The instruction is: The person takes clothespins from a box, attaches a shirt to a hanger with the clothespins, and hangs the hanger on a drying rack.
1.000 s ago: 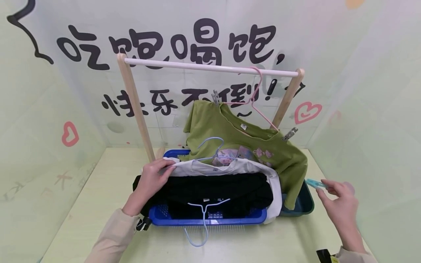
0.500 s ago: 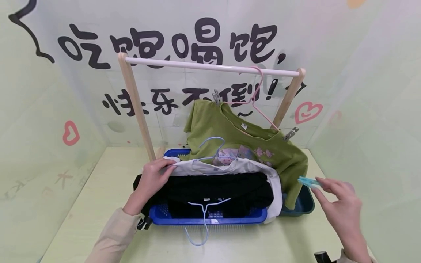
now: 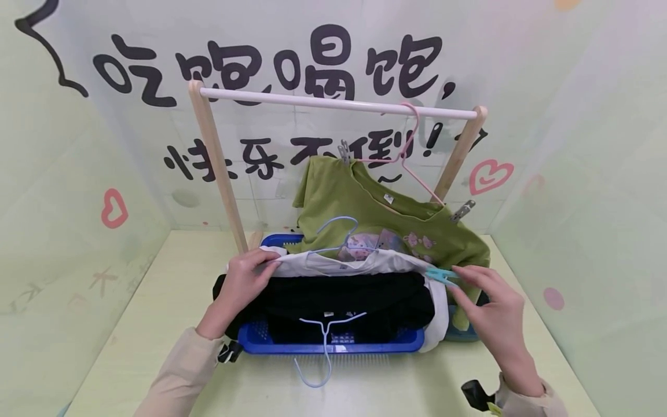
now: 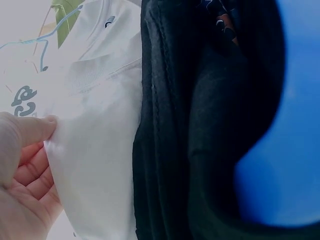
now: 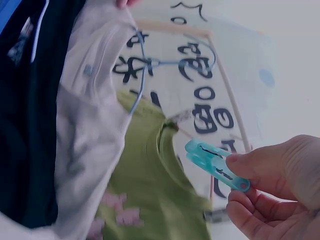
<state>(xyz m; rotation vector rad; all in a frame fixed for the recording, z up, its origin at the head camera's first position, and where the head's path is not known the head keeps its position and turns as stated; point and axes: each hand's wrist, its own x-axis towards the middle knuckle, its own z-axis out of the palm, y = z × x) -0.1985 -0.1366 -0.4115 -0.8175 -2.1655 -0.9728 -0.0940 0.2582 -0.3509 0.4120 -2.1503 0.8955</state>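
My left hand (image 3: 249,281) pinches the left shoulder of a white shirt (image 4: 100,165), thumb on top of the cloth. A blue wire hanger (image 3: 341,234) stands up out of that shirt's neck. Between the thumb and fingers of my right hand (image 3: 492,298) is a turquoise clothespin (image 5: 215,164), its tip pointing at the white shirt's right shoulder in the head view. In front of the white shirt lies a black garment (image 3: 354,295) over a blue basket (image 3: 333,348). A second blue hanger (image 3: 325,341) lies on the basket's front, hook toward me.
Behind, a green shirt (image 3: 333,191) hangs from a pink hanger (image 3: 409,156) on a rack's white rail (image 3: 333,103), with grey clips (image 3: 462,211) at its shoulders. A dark green bin (image 3: 461,335) sits at the right, partly hidden. Printed walls enclose the table (image 3: 156,301).
My right hand has moved left with the clothespin, from beside the green bin to the white shirt's right shoulder. The left hand keeps its pinch in the same place.
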